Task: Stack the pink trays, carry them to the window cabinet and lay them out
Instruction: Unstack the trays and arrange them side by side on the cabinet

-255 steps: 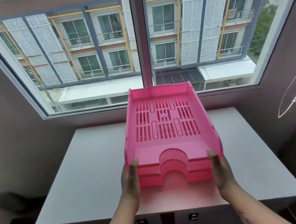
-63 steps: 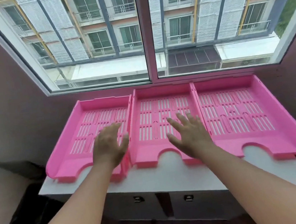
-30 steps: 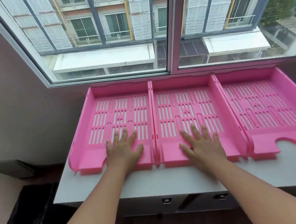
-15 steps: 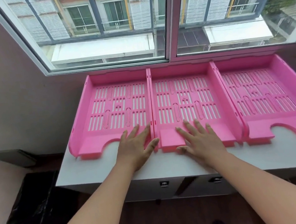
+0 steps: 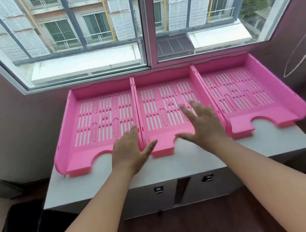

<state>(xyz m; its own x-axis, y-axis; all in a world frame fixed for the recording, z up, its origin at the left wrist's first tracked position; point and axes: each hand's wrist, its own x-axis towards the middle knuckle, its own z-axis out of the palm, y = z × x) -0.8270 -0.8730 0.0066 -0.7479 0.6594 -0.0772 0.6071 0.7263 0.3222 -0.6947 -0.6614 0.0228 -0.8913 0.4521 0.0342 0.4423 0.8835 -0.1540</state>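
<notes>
Hovering with fingers spread and nothing held, both hands sit over the near edge of a row of three pink trays on the white tabletop under the window. The left hand (image 5: pixel 132 153) straddles the seam where the left tray (image 5: pixel 98 123) meets the middle tray (image 5: pixel 164 110), thumb reaching onto the middle tray's front lip; whether the palm touches the plastic cannot be told. The right hand (image 5: pixel 204 126) floats above the middle tray's slotted floor, and the right tray (image 5: pixel 246 93) lies just beyond it, side wall against the middle one. All three butt together with backs to the window frame (image 5: pixel 149 68), notched fronts facing the person, likely so the row reads straight. Layout looks essentially finished; only small nudges seem left.
</notes>
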